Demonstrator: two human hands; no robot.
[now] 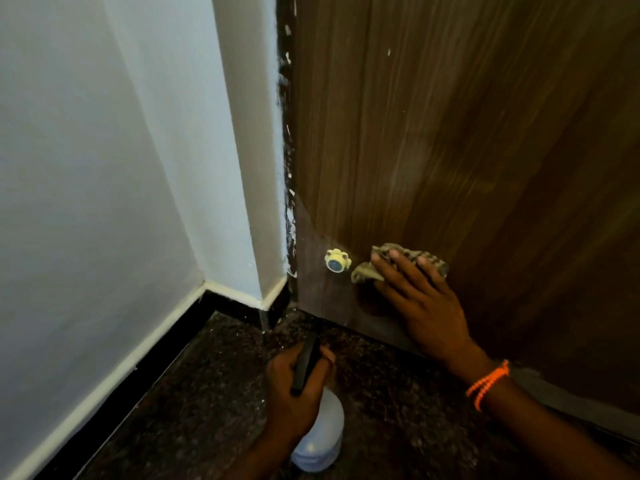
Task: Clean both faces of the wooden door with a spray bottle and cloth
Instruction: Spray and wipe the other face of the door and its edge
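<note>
The brown wooden door (467, 133) fills the right of the view down to the floor. My right hand (422, 299) presses a crumpled tan cloth (398, 261) flat against the door's lower left corner, fingers spread over it. My left hand (298, 386) grips the black head of a white spray bottle (320, 441), held low above the floor in front of the door. An orange thread band sits on my right wrist.
A pale yellow round door stopper (336, 260) sticks out of the door just left of the cloth. A light blue wall (104, 168) with a white and black skirting meets the door frame at left. Dark speckled stone floor (207, 393) lies below.
</note>
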